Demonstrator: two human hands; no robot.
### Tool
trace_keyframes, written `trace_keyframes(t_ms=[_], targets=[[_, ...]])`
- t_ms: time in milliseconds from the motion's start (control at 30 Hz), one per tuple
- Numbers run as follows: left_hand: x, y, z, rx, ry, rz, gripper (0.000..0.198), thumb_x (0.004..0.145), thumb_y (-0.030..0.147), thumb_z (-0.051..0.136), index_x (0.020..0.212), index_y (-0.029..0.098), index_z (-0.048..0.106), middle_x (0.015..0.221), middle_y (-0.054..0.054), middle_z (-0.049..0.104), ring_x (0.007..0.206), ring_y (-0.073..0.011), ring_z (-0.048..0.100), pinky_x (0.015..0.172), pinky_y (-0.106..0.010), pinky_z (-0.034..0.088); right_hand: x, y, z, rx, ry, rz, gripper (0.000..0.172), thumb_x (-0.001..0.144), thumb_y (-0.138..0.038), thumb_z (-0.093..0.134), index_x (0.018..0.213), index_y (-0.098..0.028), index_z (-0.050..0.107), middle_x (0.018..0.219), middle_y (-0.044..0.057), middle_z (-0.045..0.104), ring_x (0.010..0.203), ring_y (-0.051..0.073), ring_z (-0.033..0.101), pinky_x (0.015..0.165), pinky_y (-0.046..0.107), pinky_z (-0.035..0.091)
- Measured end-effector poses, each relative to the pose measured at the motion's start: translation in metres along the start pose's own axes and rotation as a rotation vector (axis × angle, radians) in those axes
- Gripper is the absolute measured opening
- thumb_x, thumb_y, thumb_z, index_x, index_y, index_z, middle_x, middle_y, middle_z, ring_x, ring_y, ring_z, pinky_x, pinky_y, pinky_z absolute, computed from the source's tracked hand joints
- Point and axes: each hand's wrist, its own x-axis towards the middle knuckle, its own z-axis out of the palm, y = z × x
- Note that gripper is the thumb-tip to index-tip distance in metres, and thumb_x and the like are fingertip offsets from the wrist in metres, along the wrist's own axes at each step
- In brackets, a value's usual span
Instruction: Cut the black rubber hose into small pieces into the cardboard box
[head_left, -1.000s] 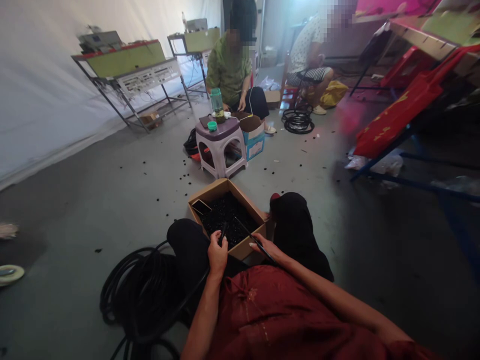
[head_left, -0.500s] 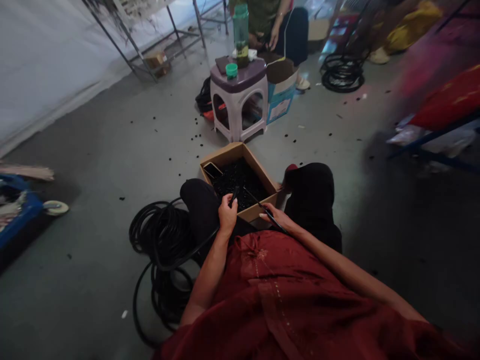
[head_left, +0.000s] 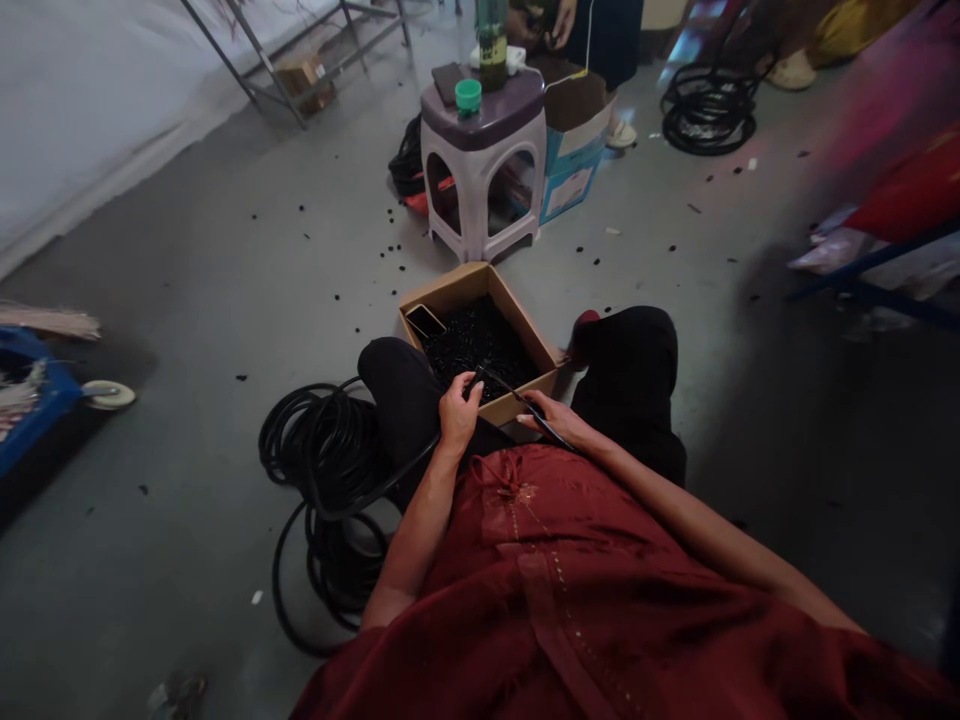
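Fingers closed, my left hand [head_left: 459, 412] pinches the end of a black hose that runs back past my knee to the coils [head_left: 322, 450] on the floor. My right hand [head_left: 555, 418] is wrapped round a dark, long-bladed tool, seemingly scissors, whose tip reaches the hose end by my left fingertips. Both hands are over the near edge of a cardboard box [head_left: 541, 384]. Small black pieces [head_left: 480, 345] fill the box, and a phone [head_left: 425, 321] lies on them in its left corner.
Beyond the box stands a plastic stool [head_left: 480, 130] with a green cap [head_left: 468, 96] and a bottle [head_left: 492, 50]. A blue carton [head_left: 574, 165] is beside it. A person's hands show behind. A blue cart [head_left: 37, 390] is at left, more coils [head_left: 709, 115] at upper right.
The view has tilted downward, so the stool and box appear higher. The tool's tip is now closer to my left fingertips, and both hands keep their holds.
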Motion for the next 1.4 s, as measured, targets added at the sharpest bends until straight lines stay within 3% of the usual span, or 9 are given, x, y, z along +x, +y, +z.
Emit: trace_keyframes(t_ms=[467, 1400], targets=[[0.0001, -0.0013, 0.0016, 0.054, -0.080, 0.038, 0.025, 0.088, 0.024, 0.060, 0.111, 0.020, 0.068, 0.115, -0.006, 0.071, 0.109, -0.0190, 0.066, 0.100, -0.034, 0.049, 0.0011, 0.0028, 0.0006, -0.009, 0.012, -0.010, 0.052, 0.086, -0.053, 0.054, 0.126, -0.021, 0.053, 0.111, 0.009, 0.065, 0.095, 0.024, 0.061, 0.083, 0.034, 0.045], [-0.0046, -0.0005, 0.0051, 0.045, -0.217, 0.071, 0.025, 0.085, 0.023, 0.063, 0.109, 0.022, 0.068, 0.113, -0.004, 0.072, 0.106, -0.0187, 0.067, 0.099, -0.033, 0.050, 0.0030, 0.0043, 0.0055, -0.026, 0.023, -0.009, 0.052, 0.088, -0.052, 0.052, 0.128, -0.019, 0.050, 0.114, 0.012, 0.064, 0.100, 0.026, 0.061, 0.085, 0.035, 0.046]])
